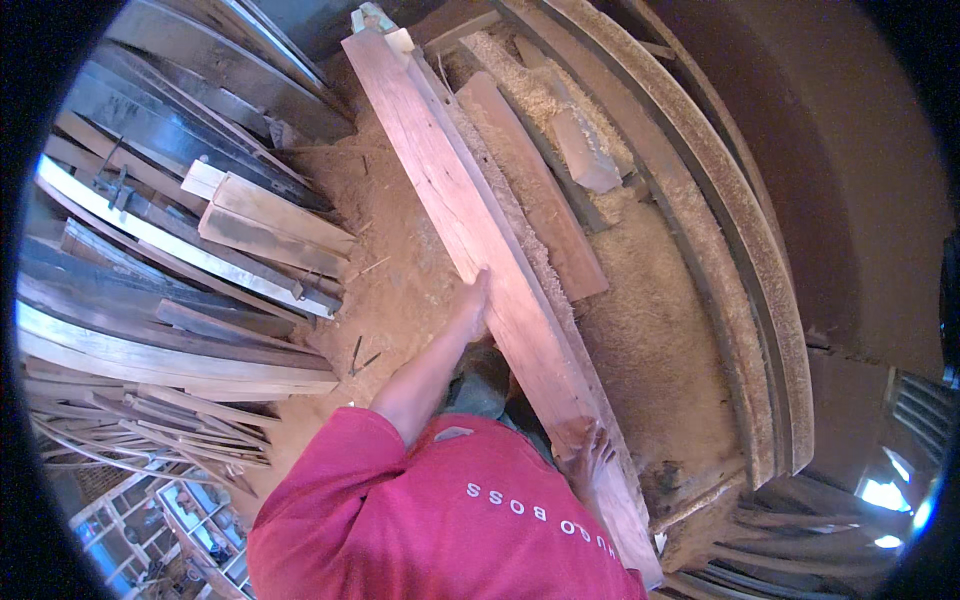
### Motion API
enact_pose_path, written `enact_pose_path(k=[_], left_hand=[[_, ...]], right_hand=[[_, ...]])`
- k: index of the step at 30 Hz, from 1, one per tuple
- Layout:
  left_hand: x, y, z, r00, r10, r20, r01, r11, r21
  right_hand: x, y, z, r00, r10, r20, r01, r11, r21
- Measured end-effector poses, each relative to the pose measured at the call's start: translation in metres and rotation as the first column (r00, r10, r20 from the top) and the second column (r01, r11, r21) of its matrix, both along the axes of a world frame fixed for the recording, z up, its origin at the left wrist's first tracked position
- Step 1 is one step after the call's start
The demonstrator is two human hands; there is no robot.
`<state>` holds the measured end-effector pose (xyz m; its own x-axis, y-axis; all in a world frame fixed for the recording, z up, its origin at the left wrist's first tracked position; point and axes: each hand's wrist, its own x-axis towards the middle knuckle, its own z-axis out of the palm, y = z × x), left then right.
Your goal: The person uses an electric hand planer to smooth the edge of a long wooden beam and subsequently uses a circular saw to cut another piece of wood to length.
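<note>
A long, pinkish wooden beam [455, 205] runs diagonally from the far middle to the near right, in front of my body. Its upper face has fine cracks along the grain. My left hand [475, 302] grips the beam's left edge at about mid-length; the thumb shows on top, while the other fingers are hidden below. Nearer to me, my right hand [590, 448] lies on the upper face with its fingers apart. A small pale block [399, 41] sits against the beam's far end.
Right of the beam, a brown plank [535, 185] and a short wood block [585, 152] lie among sawdust [650, 330]. Long curved-looking timbers [735, 270] border that side. Stacked boards [170, 345] fill the left, with a metal bar clamp [190, 240] among them.
</note>
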<state>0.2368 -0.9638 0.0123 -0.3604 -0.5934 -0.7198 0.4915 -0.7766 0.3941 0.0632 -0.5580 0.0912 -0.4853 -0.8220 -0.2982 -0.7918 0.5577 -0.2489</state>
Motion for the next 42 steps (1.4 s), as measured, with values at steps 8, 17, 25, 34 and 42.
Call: enact_pose_path(k=[8,17,25,34,42], left_hand=[[0.005,-0.094,0.121,-0.194,0.227,0.954,0.844,-0.458,0.281],[-0.041,-0.107,0.085,-0.123,0.509,0.852,0.249,-0.815,0.523],[-0.077,-0.068,0.076,0.004,0.418,0.909,0.222,-0.886,0.407],[-0.128,-0.015,0.090,0.091,0.374,0.923,0.213,-0.913,0.349],[-0.092,-0.009,0.091,-0.017,0.336,0.942,0.235,-0.914,0.330]], right_hand=[[-0.009,0.017,-0.022,0.999,-0.041,-0.024,0.043,0.996,0.079],[-0.011,0.038,-0.044,0.999,-0.017,-0.036,0.022,0.987,0.156],[-0.045,0.066,-0.006,0.997,-0.044,0.070,0.038,0.996,0.083],[-0.071,0.121,0.015,0.985,-0.171,0.027,0.162,0.966,0.204],[-0.058,0.127,0.011,0.985,-0.140,0.099,0.115,0.969,0.220]])
